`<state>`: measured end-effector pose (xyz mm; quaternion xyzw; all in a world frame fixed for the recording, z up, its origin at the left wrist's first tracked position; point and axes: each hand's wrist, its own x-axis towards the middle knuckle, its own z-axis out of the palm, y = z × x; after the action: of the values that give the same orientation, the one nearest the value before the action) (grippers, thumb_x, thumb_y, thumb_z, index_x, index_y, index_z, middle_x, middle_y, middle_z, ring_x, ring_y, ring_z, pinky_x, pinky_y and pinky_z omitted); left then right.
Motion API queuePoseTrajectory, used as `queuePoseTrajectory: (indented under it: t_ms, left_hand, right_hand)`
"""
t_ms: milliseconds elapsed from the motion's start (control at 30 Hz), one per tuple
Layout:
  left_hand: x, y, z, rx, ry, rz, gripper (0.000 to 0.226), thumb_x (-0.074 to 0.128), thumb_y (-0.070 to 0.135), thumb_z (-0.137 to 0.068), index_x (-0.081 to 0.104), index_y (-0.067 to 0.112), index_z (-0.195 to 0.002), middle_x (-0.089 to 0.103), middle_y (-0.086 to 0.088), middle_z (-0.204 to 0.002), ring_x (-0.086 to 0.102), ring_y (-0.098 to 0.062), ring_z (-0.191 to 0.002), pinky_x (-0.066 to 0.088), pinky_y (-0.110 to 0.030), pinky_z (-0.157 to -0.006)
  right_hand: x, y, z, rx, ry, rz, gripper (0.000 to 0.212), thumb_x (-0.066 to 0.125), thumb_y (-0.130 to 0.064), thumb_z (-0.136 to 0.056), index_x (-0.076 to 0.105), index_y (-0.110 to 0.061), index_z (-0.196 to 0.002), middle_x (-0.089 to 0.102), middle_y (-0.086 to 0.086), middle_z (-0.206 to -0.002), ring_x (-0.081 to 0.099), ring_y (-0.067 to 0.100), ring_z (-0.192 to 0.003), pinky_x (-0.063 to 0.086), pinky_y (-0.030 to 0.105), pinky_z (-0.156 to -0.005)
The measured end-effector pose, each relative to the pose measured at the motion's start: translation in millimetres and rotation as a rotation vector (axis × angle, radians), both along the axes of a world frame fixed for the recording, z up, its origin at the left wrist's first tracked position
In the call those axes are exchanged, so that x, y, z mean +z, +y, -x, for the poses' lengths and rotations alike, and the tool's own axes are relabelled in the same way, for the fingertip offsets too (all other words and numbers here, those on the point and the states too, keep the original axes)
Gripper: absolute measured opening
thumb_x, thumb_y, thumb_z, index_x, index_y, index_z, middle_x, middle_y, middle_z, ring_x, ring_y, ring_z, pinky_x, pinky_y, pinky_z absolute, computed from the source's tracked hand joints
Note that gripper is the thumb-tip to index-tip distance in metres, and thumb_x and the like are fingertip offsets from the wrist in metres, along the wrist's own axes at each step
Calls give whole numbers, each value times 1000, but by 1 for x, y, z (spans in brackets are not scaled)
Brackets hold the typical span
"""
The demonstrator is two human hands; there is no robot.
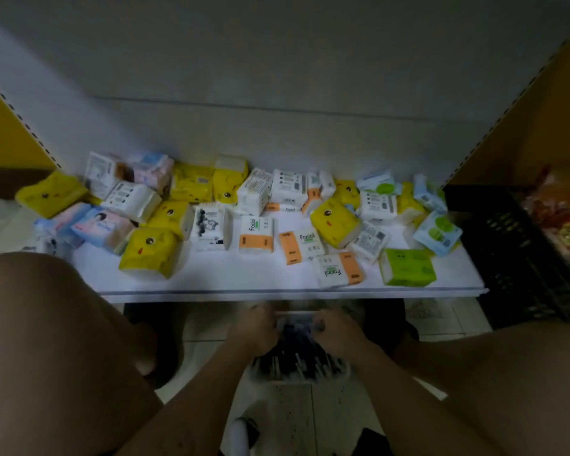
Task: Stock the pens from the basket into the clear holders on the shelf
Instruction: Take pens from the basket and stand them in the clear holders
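Left hand: fingers curled, gripping dark slim pens.
Pens: bunched in a white slotted plastic basket on the floor, below the white flat shelf.
Right hand: curled on the same bunch.
Advice: align the tips and lift a small bunch. No clear holders are visible.

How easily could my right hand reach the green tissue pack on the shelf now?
Probably yes. The green tissue pack lies at the front edge of the shelf, nothing in front of it, just beyond the right hand. That hand seems to grip the pens, so it must let go first.
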<state>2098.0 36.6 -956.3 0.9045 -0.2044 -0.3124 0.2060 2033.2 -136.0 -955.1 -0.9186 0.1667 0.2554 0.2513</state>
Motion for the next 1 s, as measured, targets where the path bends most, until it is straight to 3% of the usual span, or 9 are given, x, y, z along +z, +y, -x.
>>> queuePoseTrajectory:
  t_ms: [200, 267, 333, 400, 500, 667, 733, 800, 1000]
  left_hand:
    - [-50, 1, 10, 39, 161, -122, 22, 54, 30, -90, 63, 11, -99, 63, -8, -93, 62, -24, -88, 48, -31, -71]
    - [-67, 0, 12, 35, 206, -140, 21, 53, 29, -90, 63, 11, -95, 62, -7, -92, 61, -23, -86, 47, -31, -71]
    - [-88, 0, 13, 18, 252, -156, 26, 55, 33, -89, 62, 11, -100, 64, -8, -97, 62, -25, -90, 49, -33, -75]
    - [-105, 1, 17, 18, 280, -162, 32, 56, 39, -88, 61, 13, -107, 65, -7, -103, 62, -25, -92, 49, -31, -74]
    - [-125, 4, 21, 15, 270, -208, 29, 53, 32, -89, 61, 9, -102, 64, -13, -103, 61, -30, -91, 52, -34, -72]
    - [-141, 5, 30, 23, 220, -243, 24, 51, 23, -89, 63, 6, -101, 59, -19, -113, 57, -37, -99, 51, -37, -76]
    - [-141, -2, 28, 27, 244, -232, 24, 50, 22, -91, 62, 6, -104, 61, -17, -112, 58, -36, -100, 49, -35, -78]
    - [-141, -9, 25, 24, 268, -242, 25, 49, 20, -92, 61, 5, -108, 62, -17, -110, 59, -35, -99, 49, -35, -77]
    - [-144, -18, 17, 20, 384, -270, 26, 49, 17, -94, 64, -2, -104, 65, -19, -108, 61, -31, -100, 46, -30, -81]
  right_hand:
    - [-36, -7, 0, 44, 173, -61, 22, 48, -18, -95, 42, -23, -75, 43, -2, -72, 43, 14, -63, 41, 29, -62]
    - [-44, -11, -1, 44, 229, -58, 9, 47, -13, -95, 54, -13, -89, 54, 8, -86, 51, 21, -71, 38, 24, -59]
    - [-51, -16, -5, 45, 286, -52, 24, 46, -12, -97, 59, 0, -113, 60, 18, -110, 46, 14, -67, 38, 19, -57]
    - [-60, -20, -9, 45, 313, -55, 29, 45, -12, -98, 59, 3, -120, 60, 22, -113, 38, 9, -60, 41, 24, -61]
    - [-78, -12, -9, 22, 341, -79, 23, 45, -13, -99, 61, 1, -107, 55, 20, -96, 45, 15, -64, 47, 37, -74]
    - [-103, 21, 0, 71, 436, -79, 23, 46, -13, -99, 53, -11, -78, 40, 1, -69, 35, 10, -58, 39, 27, -67]
    - [-114, 32, 0, 112, 461, -69, 20, 44, -13, -100, 61, -8, -110, 54, 6, -86, 51, 18, -74, 45, 32, -79]
    - [-118, 37, 0, 153, 430, -55, 37, 45, -14, -99, 50, -11, -136, 53, 13, -127, 54, 29, -113, 45, 38, -98]
    - [-133, 46, 21, 246, 357, 21, 49, 43, -18, -99, 35, -13, -148, 33, 14, -150, 37, 30, -135, 35, 40, -110]
